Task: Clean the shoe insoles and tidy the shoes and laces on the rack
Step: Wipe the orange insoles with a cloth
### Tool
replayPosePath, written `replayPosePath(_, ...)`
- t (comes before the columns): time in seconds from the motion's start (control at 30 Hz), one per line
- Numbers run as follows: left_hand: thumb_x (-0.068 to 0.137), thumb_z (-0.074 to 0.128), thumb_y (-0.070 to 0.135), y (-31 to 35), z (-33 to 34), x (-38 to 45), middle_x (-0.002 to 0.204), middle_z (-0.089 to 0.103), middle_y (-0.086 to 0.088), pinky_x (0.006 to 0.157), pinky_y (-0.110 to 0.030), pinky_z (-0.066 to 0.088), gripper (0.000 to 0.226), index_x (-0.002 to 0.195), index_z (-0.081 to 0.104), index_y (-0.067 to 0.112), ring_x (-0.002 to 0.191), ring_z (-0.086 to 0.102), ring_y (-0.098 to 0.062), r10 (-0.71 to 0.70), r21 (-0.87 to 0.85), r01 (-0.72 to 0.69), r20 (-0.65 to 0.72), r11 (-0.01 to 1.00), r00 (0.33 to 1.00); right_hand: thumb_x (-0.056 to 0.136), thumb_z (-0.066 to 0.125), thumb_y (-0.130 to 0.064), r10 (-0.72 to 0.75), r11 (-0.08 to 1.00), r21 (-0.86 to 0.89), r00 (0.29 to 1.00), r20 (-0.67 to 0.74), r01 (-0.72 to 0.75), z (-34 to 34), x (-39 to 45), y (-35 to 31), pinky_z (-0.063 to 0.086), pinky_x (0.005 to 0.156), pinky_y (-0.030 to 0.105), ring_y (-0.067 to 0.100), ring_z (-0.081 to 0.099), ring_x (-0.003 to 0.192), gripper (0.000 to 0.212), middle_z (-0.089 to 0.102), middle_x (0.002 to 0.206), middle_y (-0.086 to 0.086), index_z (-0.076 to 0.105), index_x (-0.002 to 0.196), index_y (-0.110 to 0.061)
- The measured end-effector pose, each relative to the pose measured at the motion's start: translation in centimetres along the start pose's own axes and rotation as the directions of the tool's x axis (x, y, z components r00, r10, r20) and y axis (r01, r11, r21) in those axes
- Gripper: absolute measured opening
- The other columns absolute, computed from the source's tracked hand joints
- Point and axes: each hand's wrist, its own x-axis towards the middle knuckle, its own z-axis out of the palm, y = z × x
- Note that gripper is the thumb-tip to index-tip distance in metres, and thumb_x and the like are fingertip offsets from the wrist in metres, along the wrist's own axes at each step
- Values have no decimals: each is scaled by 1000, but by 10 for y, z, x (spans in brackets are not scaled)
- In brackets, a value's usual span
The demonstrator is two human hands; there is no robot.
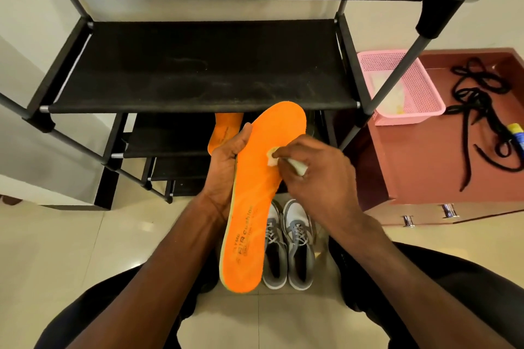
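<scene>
You are holding the orange insole (255,193) up in front of the black rack (198,65), toe end pointing away from you and heel end hanging down over the grey shoes (286,246) on the floor. Your left hand (226,161) is gripping its left edge near the middle, thumb lying along the top face and the other fingers curled out of sight behind it. Your right hand (314,170) is pinching a small white cloth (273,157) between thumb and bunched fingertips, pressing it against the insole's top face just ahead of the middle. A second insole (224,130) is lying on a lower shelf behind your left hand. The black laces (482,110) are lying loose on the brown cabinet (411,164), beside the pink basket (402,85).
</scene>
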Motion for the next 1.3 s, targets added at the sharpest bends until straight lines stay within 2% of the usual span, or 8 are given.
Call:
replayPosePath(0.1, 111, 34, 32, -4, 5, 0, 88, 78, -6, 66, -33, 63, 35, 110, 66, 17, 74, 75, -18, -25, 45, 24, 23, 999, 999, 89, 74, -19, 105, 992, -61, 986, -128, -113, -9, 14, 12, 60, 69, 40, 13, 70, 85, 18, 72, 102, -14, 81, 102, -28)
replayPosePath(0.27, 111, 34, 30, -5, 1, 3, 90, 77, -5, 73, -34, 62, 52, 91, 82, 23, 79, 74, -18, -12, -78, 12, 5, 997, 1000, 87, 73, -16, -57, 998, 12, 996, 65, 57, 6, -8, -10, 59, 65, 37, 11, 71, 83, 18, 73, 98, -14, 81, 99, -27)
replayPosePath(0.47, 112, 32, 30, -9, 12, -5, 70, 75, -2, 54, -26, 59, 39, 99, 65, 13, 59, 72, -12, -65, 52, 64, 20, 997, 998, 91, 74, -17, 92, 978, -178, 989, -114, -112, -14, 18, 13, 59, 71, 41, 20, 70, 86, 18, 73, 104, -10, 81, 104, -27)
replayPosePath(0.67, 112, 28, 33, -9, 4, -2, 72, 75, -4, 57, -25, 59, 70, 71, 81, 13, 62, 73, -14, -113, -110, 118, 47, 987, 992, 88, 73, -13, -66, 993, 107, 991, 118, 54, 12, -12, -2, 59, 72, 40, 12, 72, 86, 14, 75, 96, -13, 82, 95, -20)
replayPosePath(0.97, 109, 35, 43, -12, 12, -8, 101, 78, -14, 70, -37, 65, 44, 129, 60, 12, 81, 77, -25, -197, -9, 197, 52, 980, 979, 90, 75, -9, 144, 973, -173, 987, -72, -154, -6, 19, 24, 50, 67, 33, 18, 56, 90, 24, 71, 95, -14, 82, 95, -31)
replayPosePath(1.1, 111, 33, 37, -11, 14, -9, 82, 77, -7, 59, -30, 62, 40, 114, 63, 11, 68, 75, -17, -165, -18, 166, 15, 986, 986, 89, 76, -8, 125, 986, -110, 992, -12, -125, -2, 12, 22, 53, 71, 37, 20, 55, 91, 22, 71, 94, -15, 83, 95, -28)
replayPosePath(1.2, 111, 34, 34, -9, 12, -7, 81, 76, -8, 63, -31, 63, 42, 102, 68, 10, 69, 75, -18, -133, -74, 132, -3, 988, 991, 89, 74, -7, 24, 988, -151, 996, 86, -11, 3, 3, 12, 45, 56, 31, 14, 45, 87, 28, 67, 94, -18, 83, 98, -33)
replayPosePath(1.3, 111, 34, 32, -7, 14, -8, 82, 77, -7, 62, -32, 63, 39, 103, 67, 13, 69, 75, -18, -130, -32, 130, 16, 991, 991, 90, 77, -14, 64, 974, -217, 997, -41, -72, -5, 11, 21, 30, 53, 21, 13, 41, 89, 24, 65, 95, -17, 82, 99, -35)
